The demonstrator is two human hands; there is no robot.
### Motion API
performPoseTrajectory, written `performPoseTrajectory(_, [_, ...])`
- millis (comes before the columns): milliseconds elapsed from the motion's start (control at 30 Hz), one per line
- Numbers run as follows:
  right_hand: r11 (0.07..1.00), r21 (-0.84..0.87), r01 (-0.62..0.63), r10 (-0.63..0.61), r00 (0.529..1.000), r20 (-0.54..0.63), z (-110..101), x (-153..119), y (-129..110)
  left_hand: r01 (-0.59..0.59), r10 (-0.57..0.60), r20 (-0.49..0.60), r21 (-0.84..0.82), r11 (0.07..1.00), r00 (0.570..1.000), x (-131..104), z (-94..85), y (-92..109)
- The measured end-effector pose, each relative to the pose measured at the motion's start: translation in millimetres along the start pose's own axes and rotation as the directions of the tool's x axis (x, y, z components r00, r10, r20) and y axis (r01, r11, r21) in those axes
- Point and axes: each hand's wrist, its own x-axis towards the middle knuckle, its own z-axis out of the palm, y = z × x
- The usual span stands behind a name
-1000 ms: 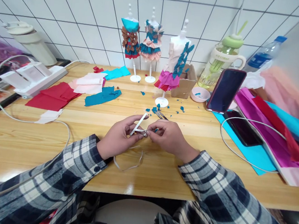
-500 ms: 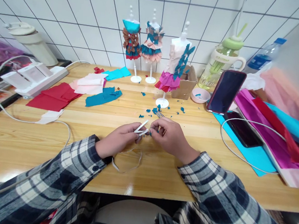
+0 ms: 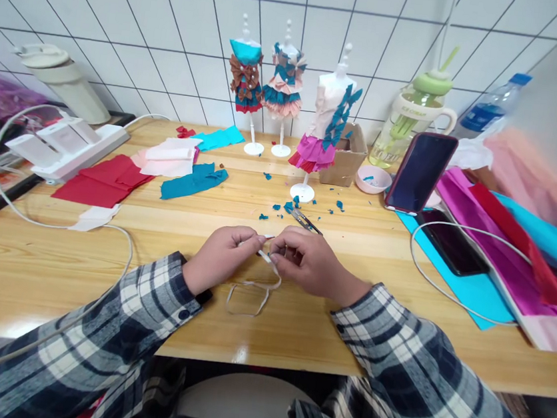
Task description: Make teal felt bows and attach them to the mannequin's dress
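- Evidently, the left hand (image 3: pixel 225 257) and right hand (image 3: pixel 309 261) both pinch the white ribbon (image 3: pixel 265 257) between them, probably to control its end.
- Its slack loop (image 3: pixel 245 314) rests on the desk (image 3: pixel 288 338), perhaps easing tension.

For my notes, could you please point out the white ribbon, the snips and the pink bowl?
White ribbon (image 3: pixel 265 257), head view: its upper stretch.
Snips (image 3: pixel 306 221), head view: middle of the visible body.
Pink bowl (image 3: pixel 372 187), head view: its front wall.
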Motion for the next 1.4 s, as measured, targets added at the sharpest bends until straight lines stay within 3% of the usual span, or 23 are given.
performPoseTrajectory(67, [0.999, 0.046, 0.007, -0.008, 1.000, 0.008, 2, 0, -3, 0.122, -0.098, 0.095, -0.294, 0.948, 0.991, -1, 3.7, -1])
performPoseTrajectory(167, [0.999, 0.048, 0.002, 0.002, 0.998, -0.070, 5, 0, -5, 0.291, -0.176, 0.235, -0.672, 0.681, 0.956, -4, 8.9, -1])
performPoseTrajectory(233, [1.000, 0.026, -0.016, 0.019, 0.990, -0.137, 6, 1, -5, 0.306, -0.153, 0.267, -0.779, 0.547, 0.952, -5, 10.4, 0])
performPoseTrajectory(267, [1.000, 0.018, -0.024, 0.026, 0.987, -0.158, 6, 1, -4, 0.295, -0.140, 0.261, -0.794, 0.532, 0.955, -5, 10.4, 0])
performPoseTrajectory(367, [0.999, 0.002, -0.038, 0.038, 0.983, -0.180, 6, 1, -3, 0.255, -0.137, 0.218, -0.748, 0.612, 0.966, -4, 7.9, 2])
performPoseTrajectory(467, [0.996, -0.030, -0.089, 0.079, 0.970, -0.229, 4, 1, -1, 0.301, -0.123, 0.299, -0.675, 0.674, 0.946, -3, 3.8, 2])
performPoseTrajectory(567, [0.989, -0.074, -0.127, 0.104, 0.960, -0.258, 2, 1, 2, 0.356, -0.125, 0.373, -0.653, 0.668, 0.919, -2, 2.1, 2])
performPoseTrajectory(667, [0.985, -0.100, -0.141, 0.108, 0.955, -0.275, 1, 1, 5, 0.349, -0.127, 0.355, -0.680, 0.645, 0.926, -2, 3.4, 2])
performPoseTrajectory(733, [0.979, -0.101, -0.179, 0.140, 0.940, -0.310, -1, 1, 8, 0.319, -0.113, 0.338, -0.656, 0.684, 0.934, -2, 4.4, 1])
performPoseTrajectory(867, [0.949, -0.100, -0.300, 0.243, 0.893, -0.379, -14, 2, 15, 0.176, -0.093, 0.201, -0.450, 0.875, 0.975, -1, 1.7, 0])
performPoseTrajectory(933, [0.910, -0.185, -0.372, 0.280, 0.878, -0.389, -24, 1, 22, 0.094, -0.063, 0.104, -0.332, 0.939, 0.993, 0, -2.2, 0])
performPoseTrajectory(1033, [0.748, -0.452, -0.486, 0.337, 0.864, -0.373, -32, -1, 33, 0.008, -0.007, 0.010, -0.187, 0.982, 1.000, 1, -7.7, 0])
performPoseTrajectory(1133, [0.614, -0.581, -0.533, 0.454, 0.842, -0.292, -30, -4, 43, -0.036, 0.033, -0.037, -0.085, 0.996, 0.999, -1, -9.4, -1])
performPoseTrajectory(1267, [0.613, -0.593, -0.522, 0.516, 0.833, -0.201, -25, -5, 47, -0.071, 0.065, -0.053, -0.122, 0.990, 0.997, -3, -7.0, -3])
performPoseTrajectory(1400, [0.667, -0.449, -0.594, 0.561, 0.798, -0.220, -26, -4, 40, -0.101, 0.075, -0.137, -0.191, 0.976, 0.988, -4, -6.1, -2])
